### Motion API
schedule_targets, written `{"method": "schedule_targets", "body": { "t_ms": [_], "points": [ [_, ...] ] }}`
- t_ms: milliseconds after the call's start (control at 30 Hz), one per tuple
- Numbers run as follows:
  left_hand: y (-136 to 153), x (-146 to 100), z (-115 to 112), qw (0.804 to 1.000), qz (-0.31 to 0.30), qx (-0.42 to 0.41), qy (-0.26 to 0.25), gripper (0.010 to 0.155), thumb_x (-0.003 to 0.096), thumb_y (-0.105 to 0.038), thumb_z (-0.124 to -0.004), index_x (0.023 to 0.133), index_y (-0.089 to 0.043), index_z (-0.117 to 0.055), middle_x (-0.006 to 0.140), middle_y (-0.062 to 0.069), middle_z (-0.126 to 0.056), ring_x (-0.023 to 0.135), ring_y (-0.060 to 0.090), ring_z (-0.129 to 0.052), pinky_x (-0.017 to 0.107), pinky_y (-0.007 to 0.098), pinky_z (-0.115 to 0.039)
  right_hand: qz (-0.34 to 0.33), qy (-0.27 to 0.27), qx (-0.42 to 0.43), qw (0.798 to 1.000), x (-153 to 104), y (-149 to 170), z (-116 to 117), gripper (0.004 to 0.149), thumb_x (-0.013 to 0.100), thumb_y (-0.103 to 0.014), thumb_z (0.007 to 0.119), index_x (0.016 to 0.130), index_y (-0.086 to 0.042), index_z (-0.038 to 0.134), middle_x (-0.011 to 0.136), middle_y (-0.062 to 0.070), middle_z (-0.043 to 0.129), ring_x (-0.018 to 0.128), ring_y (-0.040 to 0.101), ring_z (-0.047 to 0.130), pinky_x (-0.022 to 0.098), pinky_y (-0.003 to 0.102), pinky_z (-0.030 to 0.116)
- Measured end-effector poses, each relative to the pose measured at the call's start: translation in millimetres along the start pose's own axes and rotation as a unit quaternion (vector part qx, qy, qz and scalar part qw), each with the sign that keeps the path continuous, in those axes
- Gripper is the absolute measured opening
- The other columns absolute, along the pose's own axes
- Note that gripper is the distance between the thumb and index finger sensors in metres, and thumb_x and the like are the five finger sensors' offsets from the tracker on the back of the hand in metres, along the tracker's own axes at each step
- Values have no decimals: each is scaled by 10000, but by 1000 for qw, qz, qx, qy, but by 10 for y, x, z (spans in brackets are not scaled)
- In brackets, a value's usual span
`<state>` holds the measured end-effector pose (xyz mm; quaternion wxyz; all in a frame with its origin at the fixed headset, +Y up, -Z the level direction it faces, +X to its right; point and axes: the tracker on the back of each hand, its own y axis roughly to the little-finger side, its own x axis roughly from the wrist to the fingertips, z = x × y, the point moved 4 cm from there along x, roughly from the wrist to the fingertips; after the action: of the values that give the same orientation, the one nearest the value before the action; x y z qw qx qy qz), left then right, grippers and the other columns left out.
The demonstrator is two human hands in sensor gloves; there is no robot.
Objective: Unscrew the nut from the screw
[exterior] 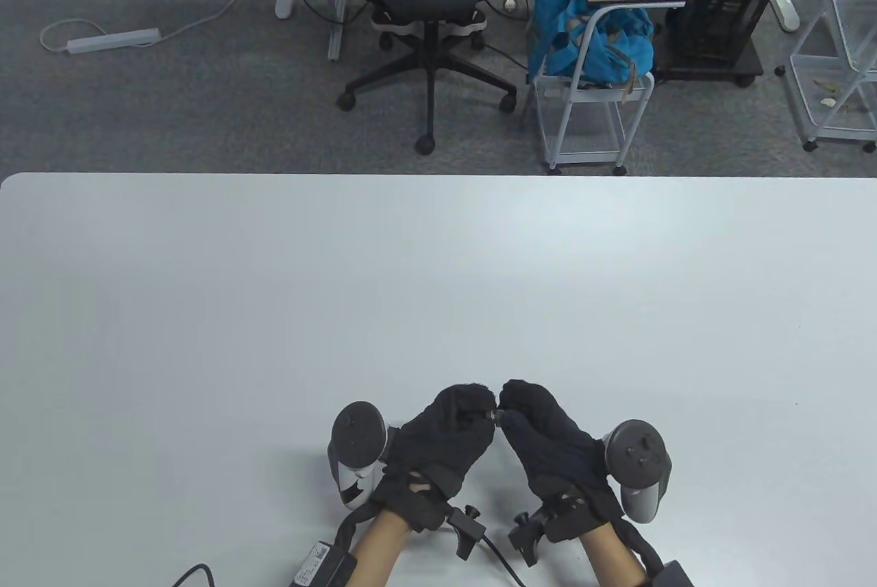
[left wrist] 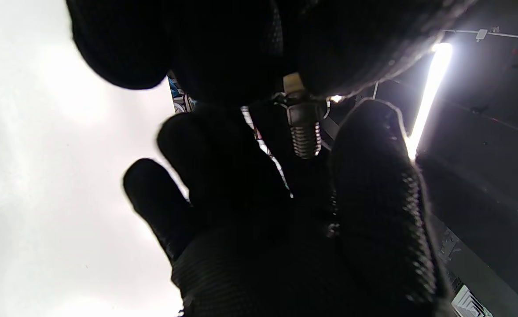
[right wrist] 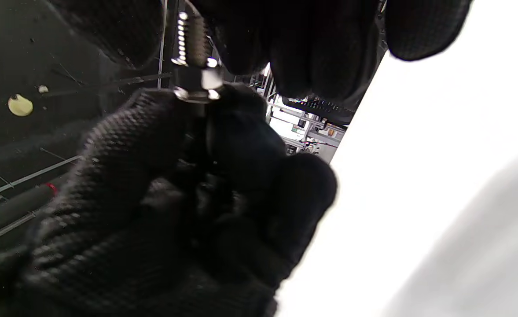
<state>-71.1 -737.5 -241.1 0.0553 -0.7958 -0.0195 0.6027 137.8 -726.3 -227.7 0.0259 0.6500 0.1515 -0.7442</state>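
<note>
A small metal screw with a hex nut [left wrist: 305, 112] on its thread [left wrist: 305, 141] is held above the table, between the fingertips of both hands [exterior: 496, 414]. My left hand [exterior: 458, 417] pinches the end of the screw beyond the nut; that end is hidden by its fingertips [left wrist: 241, 66]. In the right wrist view the nut [right wrist: 197, 81] sits just off the left thumb [right wrist: 144, 132]. My right hand [exterior: 531, 412] curls around the free end of the thread [right wrist: 181, 35]. Its thumb [left wrist: 373, 167] and fingers [left wrist: 210, 149] stand on either side, and contact is unclear.
The white table [exterior: 438, 285] stretches ahead of and to both sides of the hands. Wrist cables [exterior: 479, 539] lie at its near edge. An office chair [exterior: 428, 11] and a cart with a blue bag [exterior: 589, 46] stand on the floor beyond the far edge.
</note>
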Motion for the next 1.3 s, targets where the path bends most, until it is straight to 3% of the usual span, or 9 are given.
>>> {"method": "schedule_targets", "body": {
  "t_ms": [200,467,567,700,800,867,1067,1167,1300],
  "points": [
    [9,-2,4,1000,4,5,-2,488,468,-361,-884,927,-234,-778,855,138,-902,566,238,-972,527,553,-824,-11,7,-17,1000,6,-57,-2,543,543,-451,745,937,-78,723,736,113,889,562,339,922,545,613,752],
    [20,-6,26,1000,10,-10,-10,487,471,-362,-880,929,-236,-773,856,139,-897,567,236,-969,528,553,-823,-38,-27,30,998,19,-130,6,474,532,-295,812,988,-234,699,991,156,697,819,398,785,648,657,645],
    [17,-5,21,1000,9,-9,-8,486,471,-361,-881,929,-236,-774,857,139,-897,568,236,-968,528,553,-822,-32,-23,57,998,13,-94,6,532,541,-372,796,1029,-203,666,1029,204,648,843,445,743,643,680,608],
    [3,-5,5,1000,3,3,-4,485,472,-356,-881,930,-241,-773,863,138,-890,575,237,-962,534,553,-817,0,6,-1,1000,-4,-14,-11,660,555,-530,701,1046,-94,639,956,234,740,769,477,797,596,690,630],
    [2,-5,1,1000,2,8,-4,481,473,-360,-879,928,-248,-775,860,137,-890,572,236,-963,533,554,-817,1,-4,-12,1000,9,-5,13,588,555,-498,706,944,-59,744,744,155,914,578,397,931,535,649,729],
    [6,-7,5,1000,3,10,-4,484,468,-359,-883,927,-246,-778,859,139,-891,570,237,-963,532,553,-818,2,0,-8,1000,9,-8,19,567,549,-467,726,931,-48,746,710,135,927,541,370,947,524,627,757],
    [27,-5,25,1000,10,4,-9,483,469,-363,-877,928,-249,-775,858,139,-889,568,235,-963,530,553,-818,-33,-17,-14,999,12,-105,30,526,538,-344,793,1000,-128,669,817,124,849,656,362,898,581,620,731],
    [27,-10,49,1000,13,-12,-16,482,472,-365,-874,928,-251,-771,859,137,-887,570,233,-962,533,550,-817,-38,-29,0,999,14,-123,26,508,534,-310,810,1018,-235,673,985,146,716,824,396,792,640,649,659],
    [25,-12,50,1000,10,-13,-15,474,472,-367,-873,926,-270,-777,859,135,-888,571,230,-962,533,549,-818,-17,-17,53,998,2,-39,20,602,559,-444,744,1086,-185,613,1047,224,634,868,467,714,635,681,602]
  ]
}}
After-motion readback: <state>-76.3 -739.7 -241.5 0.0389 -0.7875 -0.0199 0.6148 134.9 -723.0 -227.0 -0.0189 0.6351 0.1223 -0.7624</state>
